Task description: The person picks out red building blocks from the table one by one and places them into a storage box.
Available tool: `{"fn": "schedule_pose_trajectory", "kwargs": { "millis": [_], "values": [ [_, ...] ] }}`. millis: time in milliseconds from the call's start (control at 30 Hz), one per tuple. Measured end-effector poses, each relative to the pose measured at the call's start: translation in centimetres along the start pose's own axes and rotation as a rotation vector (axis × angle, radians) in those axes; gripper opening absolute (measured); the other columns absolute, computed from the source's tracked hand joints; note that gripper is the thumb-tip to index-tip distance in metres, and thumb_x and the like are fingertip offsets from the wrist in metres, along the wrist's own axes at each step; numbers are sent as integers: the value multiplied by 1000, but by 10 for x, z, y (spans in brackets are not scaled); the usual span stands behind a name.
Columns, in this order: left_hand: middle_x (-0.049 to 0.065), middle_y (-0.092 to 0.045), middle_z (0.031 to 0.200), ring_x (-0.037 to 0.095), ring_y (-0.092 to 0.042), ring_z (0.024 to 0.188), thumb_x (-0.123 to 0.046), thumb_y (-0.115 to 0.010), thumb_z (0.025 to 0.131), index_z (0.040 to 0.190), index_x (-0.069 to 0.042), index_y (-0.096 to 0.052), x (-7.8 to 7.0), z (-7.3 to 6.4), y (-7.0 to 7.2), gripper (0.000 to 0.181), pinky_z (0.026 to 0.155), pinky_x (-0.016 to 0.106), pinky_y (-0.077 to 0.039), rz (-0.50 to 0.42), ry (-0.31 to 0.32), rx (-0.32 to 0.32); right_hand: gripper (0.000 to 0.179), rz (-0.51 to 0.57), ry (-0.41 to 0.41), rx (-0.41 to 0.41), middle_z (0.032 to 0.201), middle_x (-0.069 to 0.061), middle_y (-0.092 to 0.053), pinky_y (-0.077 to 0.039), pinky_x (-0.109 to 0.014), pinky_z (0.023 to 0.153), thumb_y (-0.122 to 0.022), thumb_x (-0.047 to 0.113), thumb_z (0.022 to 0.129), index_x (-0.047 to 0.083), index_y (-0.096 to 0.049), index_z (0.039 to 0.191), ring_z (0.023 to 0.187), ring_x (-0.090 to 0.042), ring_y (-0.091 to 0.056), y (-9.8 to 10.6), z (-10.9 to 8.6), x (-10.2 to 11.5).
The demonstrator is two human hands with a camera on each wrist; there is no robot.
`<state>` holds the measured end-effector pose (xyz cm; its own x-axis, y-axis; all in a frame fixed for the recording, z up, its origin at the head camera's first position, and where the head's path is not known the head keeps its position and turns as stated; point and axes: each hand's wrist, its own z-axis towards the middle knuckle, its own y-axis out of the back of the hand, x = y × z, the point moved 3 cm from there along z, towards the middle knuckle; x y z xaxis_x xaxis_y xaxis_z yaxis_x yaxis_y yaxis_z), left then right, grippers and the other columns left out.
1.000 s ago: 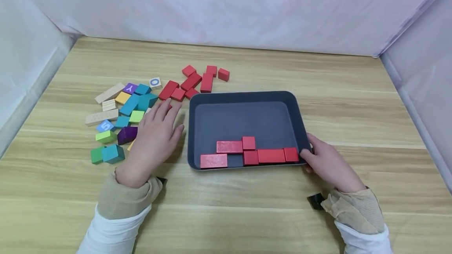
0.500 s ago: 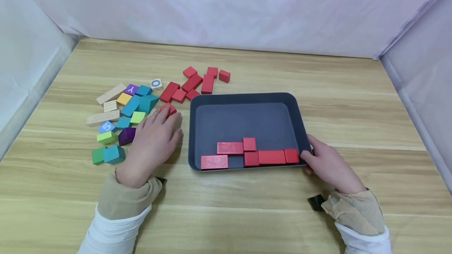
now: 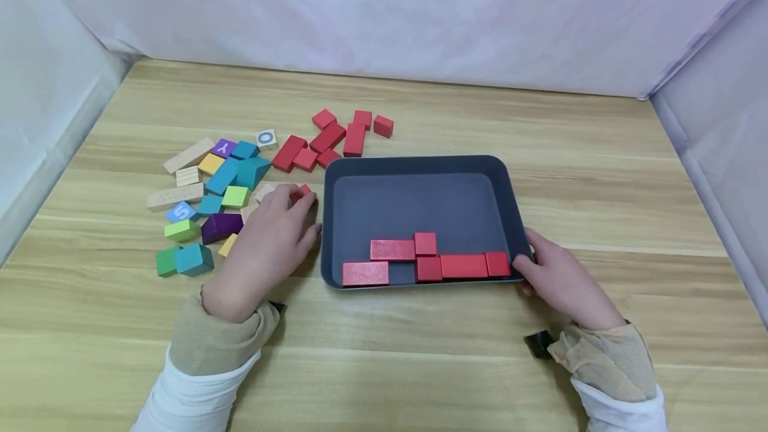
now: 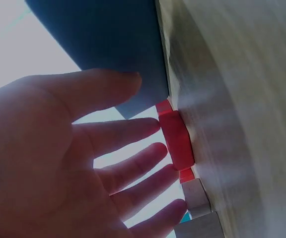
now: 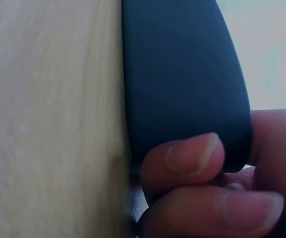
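My left hand (image 3: 267, 239) lies over the right side of the block pile, left of a dark grey tray (image 3: 414, 202). Its fingertips meet a red block (image 3: 305, 189), mostly hidden by the fingers from above. In the left wrist view the fingers stretch out to this red block (image 4: 177, 141), and the thumb stands apart beside the tray wall (image 4: 108, 34). My right hand (image 3: 564, 282) grips the tray's near right corner, thumb at the rim and fingers curled at the outer wall (image 5: 182, 74). Several red blocks (image 3: 464, 265) line the tray's near side.
More red blocks (image 3: 328, 137) lie behind the tray's far left corner. Blocks in other colours spread to the left, among them a purple block (image 3: 219, 227), a teal block (image 3: 195, 260) and plain wooden blocks (image 3: 176, 197). A white sheet (image 3: 384, 12) closes off the table's back.
My left fingers have come down onto the red block, which has shifted right toward the tray along with the hand. The right hand keeps its grip on the tray corner.
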<state>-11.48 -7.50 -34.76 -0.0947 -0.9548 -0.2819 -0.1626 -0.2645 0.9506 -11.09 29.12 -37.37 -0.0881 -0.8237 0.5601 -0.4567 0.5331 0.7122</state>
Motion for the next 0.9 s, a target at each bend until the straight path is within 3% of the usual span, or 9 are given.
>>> {"fn": "schedule_pose_trajectory", "kwargs": {
  "millis": [233, 467, 733, 900],
  "values": [
    [17, -31, 137, 35, -32, 120, -29, -63, 82, 130, -15, -46, 0, -1, -1, 53, 93, 54, -33, 45, -38, 25, 32, 1, 4, -2, 56, -4, -52, -37, -29, 52, -37, 17, 88, 17, -40, 119, 53, -19, -51, -1, 1, -1],
    [16, -38, 130, 33, -38, 112, -28, -64, 81, 125, -16, -53, 1, -1, -3, 47, 90, 52, -35, 75, -51, 43, 33, 11, -3, 5, 56, -4, -53, -37, -30, 54, -38, 17, 88, 17, -39, 120, 53, -18, -51, -2, 1, -2],
    [14, -37, 131, 33, -41, 113, -28, -62, 83, 123, -16, -54, -1, 0, 3, 42, 85, 52, -41, -29, 0, -12, 32, 13, 5, 1, 56, -4, -52, -37, -29, 54, -38, 17, 88, 17, -40, 120, 53, -18, -51, -1, 0, -2],
    [13, -38, 131, 30, -40, 115, -27, -63, 82, 118, -16, -57, -3, -1, 9, 38, 84, 50, -42, -64, -28, -124, 31, 15, 7, -4, 56, -4, -52, -37, -29, 52, -38, 16, 87, 17, -40, 118, 52, -19, -50, 0, 1, -1]
  ]
}}
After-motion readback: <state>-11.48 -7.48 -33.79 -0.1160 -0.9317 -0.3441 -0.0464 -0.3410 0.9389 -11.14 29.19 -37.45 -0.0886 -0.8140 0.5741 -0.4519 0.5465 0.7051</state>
